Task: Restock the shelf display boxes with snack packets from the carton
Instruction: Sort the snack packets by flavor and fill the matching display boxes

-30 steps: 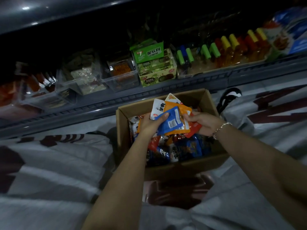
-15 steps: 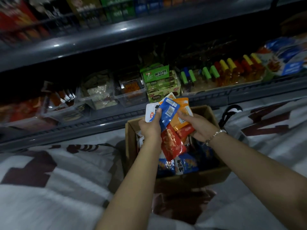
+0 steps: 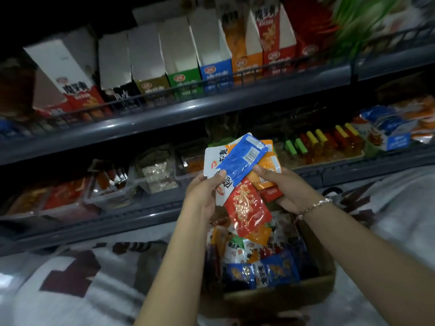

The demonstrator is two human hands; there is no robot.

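Observation:
Both hands hold a fanned bunch of snack packets above the carton (image 3: 277, 295). My left hand (image 3: 202, 194) grips the white packet (image 3: 213, 161) and the blue packet (image 3: 242, 158) with its thumb on top. My right hand (image 3: 286, 187) pinches the orange packets (image 3: 270, 164) from the right. A red packet (image 3: 247, 205) hangs below the bunch. The brown carton holds several more blue, white and orange packets. On the upper shelf stand display boxes: a green box (image 3: 186, 80), a blue box (image 3: 216, 69), an orange box (image 3: 247, 60) and a red box (image 3: 82, 95), several looking nearly empty.
A dark shelf rail (image 3: 164, 114) runs under the display boxes. The lower shelf holds clear bins (image 3: 155, 170) of snacks and a row of jelly tubes (image 3: 324, 142) with green, yellow and red caps. A white and maroon patterned floor (image 3: 58, 274) surrounds the carton.
Both hands have lifted the bunch of packets up out of the carton. The view has tilted up, bringing the upper shelf of display boxes into sight.

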